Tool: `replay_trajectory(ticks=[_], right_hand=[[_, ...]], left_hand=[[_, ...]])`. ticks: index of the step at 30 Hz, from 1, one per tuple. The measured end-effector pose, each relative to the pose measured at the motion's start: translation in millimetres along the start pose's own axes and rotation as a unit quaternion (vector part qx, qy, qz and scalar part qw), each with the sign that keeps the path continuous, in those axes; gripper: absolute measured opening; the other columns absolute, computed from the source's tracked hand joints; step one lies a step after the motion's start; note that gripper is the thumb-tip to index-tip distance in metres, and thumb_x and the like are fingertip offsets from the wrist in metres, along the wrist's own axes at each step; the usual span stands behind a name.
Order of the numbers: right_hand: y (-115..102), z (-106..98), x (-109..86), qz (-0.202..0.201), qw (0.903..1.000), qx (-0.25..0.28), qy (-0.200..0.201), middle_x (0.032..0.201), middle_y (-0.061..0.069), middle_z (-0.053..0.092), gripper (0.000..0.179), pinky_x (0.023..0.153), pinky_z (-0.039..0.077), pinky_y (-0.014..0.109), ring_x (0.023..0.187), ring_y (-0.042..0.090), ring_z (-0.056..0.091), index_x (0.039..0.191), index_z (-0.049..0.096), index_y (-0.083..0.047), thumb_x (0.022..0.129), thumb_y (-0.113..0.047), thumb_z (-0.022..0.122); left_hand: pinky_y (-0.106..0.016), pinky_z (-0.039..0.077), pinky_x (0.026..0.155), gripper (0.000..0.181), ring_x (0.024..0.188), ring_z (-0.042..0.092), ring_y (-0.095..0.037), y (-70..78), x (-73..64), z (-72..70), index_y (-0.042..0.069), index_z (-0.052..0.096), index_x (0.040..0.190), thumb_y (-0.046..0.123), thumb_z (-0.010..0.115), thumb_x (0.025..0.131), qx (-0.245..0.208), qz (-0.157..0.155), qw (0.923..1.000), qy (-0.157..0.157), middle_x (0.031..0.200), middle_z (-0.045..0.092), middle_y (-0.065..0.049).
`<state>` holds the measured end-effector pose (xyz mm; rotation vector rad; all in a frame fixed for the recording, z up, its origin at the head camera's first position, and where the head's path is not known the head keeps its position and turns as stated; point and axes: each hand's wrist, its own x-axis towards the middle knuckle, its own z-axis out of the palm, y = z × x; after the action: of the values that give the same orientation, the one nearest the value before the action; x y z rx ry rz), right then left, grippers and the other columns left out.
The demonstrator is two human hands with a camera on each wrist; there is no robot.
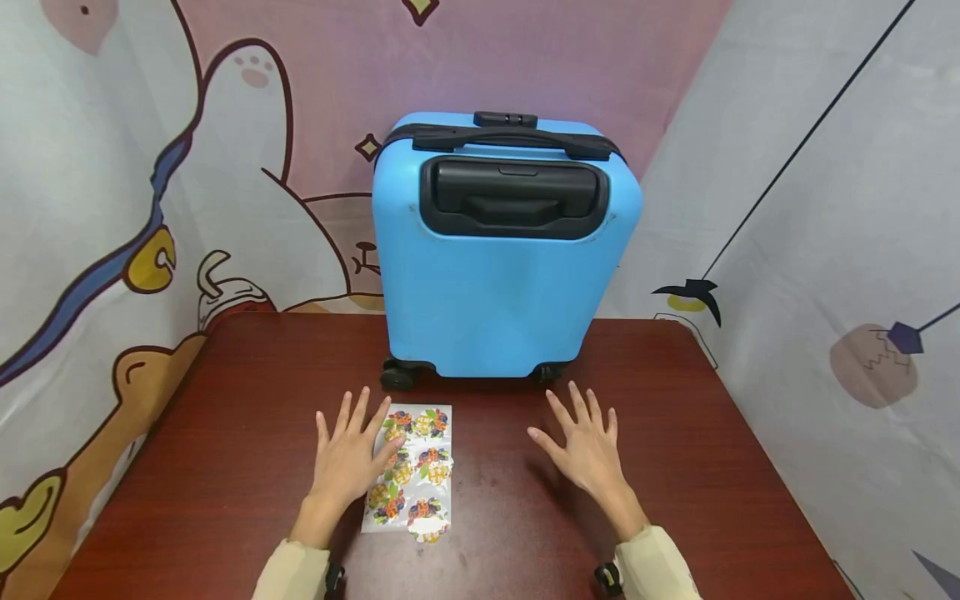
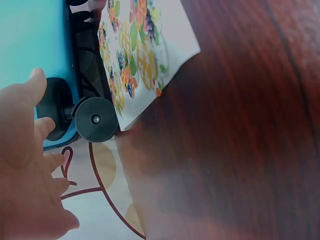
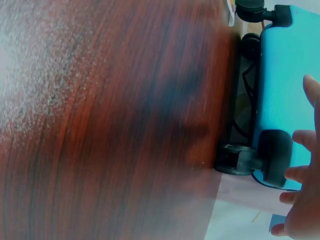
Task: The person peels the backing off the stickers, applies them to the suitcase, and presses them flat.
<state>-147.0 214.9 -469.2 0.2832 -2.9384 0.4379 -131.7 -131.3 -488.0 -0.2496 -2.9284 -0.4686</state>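
Observation:
A light blue suitcase (image 1: 502, 292) with black handles and wheels stands upright at the table's far side. In front of it, left of centre, lies a sheet of fruit-patterned stickers (image 1: 442, 492), one sticker reaching past its lower edge. My left hand (image 1: 347, 462) is spread at the sheet's left side, its thumb overlapping the sheet in the head view; whether it touches is unclear. To the right, my right hand (image 1: 588, 454) is spread over the tabletop with nothing in it. Both wrist views show the fingers before the suitcase and its black wheels (image 2: 96, 119).
The dark reddish-brown wooden table (image 1: 247, 467) carries the suitcase and the sheet. Behind and beside it hangs a cloth backdrop (image 1: 810, 208) with cartoon drawings. A dark band (image 1: 609, 578) is on the right wrist, and another (image 1: 334, 577) on the left.

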Motion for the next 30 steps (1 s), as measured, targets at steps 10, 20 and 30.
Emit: replay_trajectory(ticks=[10, 20, 30], right_hand=[[-3.9, -2.7, 4.0, -0.006, 0.9988, 0.047, 0.016, 0.144, 0.017, 0.029, 0.072, 0.095, 0.014, 0.063, 0.129, 0.039, 0.023, 0.14, 0.037, -0.018, 0.083, -0.059, 0.052], [-27.8, 1.8, 10.7, -0.016, 0.9734, 0.223, -0.051, 0.134, 0.016, 0.044, 0.061, 0.095, 0.027, 0.058, 0.123, 0.036, 0.036, 0.135, 0.043, -0.006, 0.085, -0.034, 0.064], [-52.9, 39.7, 20.7, -0.001, 0.9385, 0.307, -0.158, 0.113, 0.014, 0.058, 0.051, 0.067, 0.047, 0.035, 0.09, 0.023, 0.057, 0.126, 0.051, -0.004, 0.085, -0.031, 0.064]], left_hand=[[-0.062, 0.008, 0.102, 0.071, 0.134, 0.017, -0.037, -6.3, 2.8, -4.3, 0.015, 0.03, 0.144, 0.048, 0.055, 0.086, -0.041, 0.002, 0.9992, -0.002, 0.146, 0.024, -0.019], [-0.056, 0.035, 0.09, 0.064, 0.116, 0.042, -0.043, -21.9, 8.7, -6.1, -0.001, 0.036, 0.136, 0.022, 0.066, 0.084, -0.226, -0.062, 0.9718, -0.026, 0.126, 0.048, -0.027], [-0.046, 0.045, 0.081, 0.046, 0.098, 0.057, -0.036, -30.0, 8.3, 2.6, -0.008, 0.047, 0.123, 0.004, 0.064, 0.082, -0.309, -0.119, 0.9417, -0.062, 0.111, 0.058, -0.026]])
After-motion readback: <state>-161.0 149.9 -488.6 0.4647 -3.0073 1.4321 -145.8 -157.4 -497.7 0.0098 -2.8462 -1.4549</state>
